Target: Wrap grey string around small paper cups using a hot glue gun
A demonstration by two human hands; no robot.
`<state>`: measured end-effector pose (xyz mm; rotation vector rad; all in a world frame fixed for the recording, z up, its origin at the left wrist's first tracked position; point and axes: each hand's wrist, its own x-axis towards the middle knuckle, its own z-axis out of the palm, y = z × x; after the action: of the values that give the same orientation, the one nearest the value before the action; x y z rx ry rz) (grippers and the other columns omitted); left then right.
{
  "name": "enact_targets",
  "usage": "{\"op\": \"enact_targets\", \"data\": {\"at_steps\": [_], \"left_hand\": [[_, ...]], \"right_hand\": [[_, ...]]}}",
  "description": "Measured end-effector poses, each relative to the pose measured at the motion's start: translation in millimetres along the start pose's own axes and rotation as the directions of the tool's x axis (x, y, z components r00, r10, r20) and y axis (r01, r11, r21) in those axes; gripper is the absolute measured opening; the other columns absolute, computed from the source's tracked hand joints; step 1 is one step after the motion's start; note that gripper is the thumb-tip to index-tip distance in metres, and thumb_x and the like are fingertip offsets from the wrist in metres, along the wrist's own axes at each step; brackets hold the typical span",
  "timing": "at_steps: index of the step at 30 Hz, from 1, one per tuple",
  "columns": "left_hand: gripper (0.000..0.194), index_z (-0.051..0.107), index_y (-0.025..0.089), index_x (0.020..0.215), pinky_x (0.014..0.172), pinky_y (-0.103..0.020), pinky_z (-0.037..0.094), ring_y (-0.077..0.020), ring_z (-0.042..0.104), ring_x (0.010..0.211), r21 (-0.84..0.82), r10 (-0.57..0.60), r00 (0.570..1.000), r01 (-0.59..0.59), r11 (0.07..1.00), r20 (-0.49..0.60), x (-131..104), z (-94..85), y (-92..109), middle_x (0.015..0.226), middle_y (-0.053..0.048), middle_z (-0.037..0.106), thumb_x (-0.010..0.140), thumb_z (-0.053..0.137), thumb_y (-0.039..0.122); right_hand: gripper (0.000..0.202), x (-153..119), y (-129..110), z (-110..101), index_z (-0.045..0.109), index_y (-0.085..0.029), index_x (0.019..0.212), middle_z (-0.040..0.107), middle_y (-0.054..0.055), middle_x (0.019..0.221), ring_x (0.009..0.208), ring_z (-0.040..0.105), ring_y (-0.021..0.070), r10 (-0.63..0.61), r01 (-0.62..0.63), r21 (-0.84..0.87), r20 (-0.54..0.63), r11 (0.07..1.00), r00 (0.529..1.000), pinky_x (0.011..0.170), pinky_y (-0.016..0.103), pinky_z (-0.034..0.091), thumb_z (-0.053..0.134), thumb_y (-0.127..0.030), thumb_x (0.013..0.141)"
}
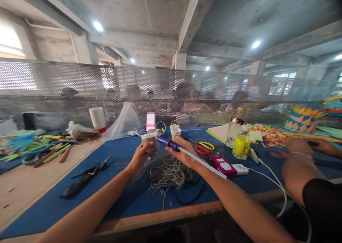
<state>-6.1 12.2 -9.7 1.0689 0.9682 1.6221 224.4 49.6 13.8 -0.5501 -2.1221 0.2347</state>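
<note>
My left hand (141, 156) is wrapped round a small cup (150, 140) with a pale rim, held above the blue mat. From the right, my right hand (184, 151) grips a blue glue gun (168, 142), its front end at the cup. A long white glue stick (203, 163) runs back from the gun over my right forearm. Beneath both hands lies a tangled bundle of grey cord (172, 173). A second small white cup (175, 129) with a wire loop stands just behind my right hand.
Black pliers (85, 177) lie left; red and yellow scissors (204, 147), a magenta box (223, 165) and bottles (242, 145) sit right. A white cable crosses the front edge. Another person's arm (299, 164) reaches in at right. Mesh screen (160, 82) behind.
</note>
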Motion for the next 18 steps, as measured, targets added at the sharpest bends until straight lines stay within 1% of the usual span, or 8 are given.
{"op": "enact_targets", "data": {"at_steps": [5, 10, 14, 18], "left_hand": [[0.047, 0.073, 0.019, 0.112, 0.083, -0.037, 0.053, -0.0241, 0.068, 0.096, 0.042, 0.014, 1.0, -0.013, 0.999, -0.013, 0.3, -0.3, -1.3, 0.106, -0.008, 0.075, 0.077, 0.081, 0.048], [0.05, 0.072, 0.019, 0.114, 0.085, -0.037, 0.053, -0.0248, 0.068, 0.098, 0.076, 0.024, 1.0, -0.023, 0.997, -0.01, -0.4, -0.9, -2.2, 0.11, -0.009, 0.075, 0.076, 0.082, 0.049], [0.049, 0.072, 0.018, 0.113, 0.085, -0.037, 0.053, -0.0236, 0.068, 0.095, 0.097, 0.025, 1.0, -0.024, 0.995, -0.005, -0.7, -0.4, -2.5, 0.105, -0.008, 0.075, 0.077, 0.082, 0.049], [0.05, 0.072, 0.018, 0.114, 0.084, -0.037, 0.053, -0.0238, 0.068, 0.095, 0.076, 0.013, 1.0, -0.013, 0.997, -0.004, -2.1, 1.2, -0.3, 0.105, -0.008, 0.075, 0.075, 0.083, 0.047]], "right_hand": [[0.035, 0.1, 0.8, 2.8, 0.053, -0.022, 0.081, 0.057, 0.0, 0.087, 0.073, 0.055, 0.0143, -0.01, 0.01, -0.019, 0.016, 1.0, 1.0, 0.066, 0.026, 0.04, 0.063, -0.049, 0.101], [0.037, -0.1, -0.7, 5.2, 0.054, -0.021, 0.081, 0.055, -0.001, 0.086, 0.071, 0.053, 0.013, 0.014, -0.012, -0.044, 0.028, 0.999, 1.0, 0.064, 0.025, 0.037, 0.063, -0.051, 0.101], [0.038, 0.3, -3.5, 4.2, 0.055, -0.021, 0.082, 0.056, 0.0, 0.087, 0.074, 0.055, 0.0132, 0.006, -0.006, -0.019, 0.033, 1.0, 0.999, 0.067, 0.024, 0.04, 0.061, -0.053, 0.102], [0.039, 0.4, -3.5, 3.6, 0.058, -0.02, 0.081, 0.059, 0.001, 0.086, 0.073, 0.055, 0.0138, -0.011, 0.011, 0.038, -0.001, 0.999, 1.0, 0.068, 0.025, 0.041, 0.063, -0.053, 0.1]]}}
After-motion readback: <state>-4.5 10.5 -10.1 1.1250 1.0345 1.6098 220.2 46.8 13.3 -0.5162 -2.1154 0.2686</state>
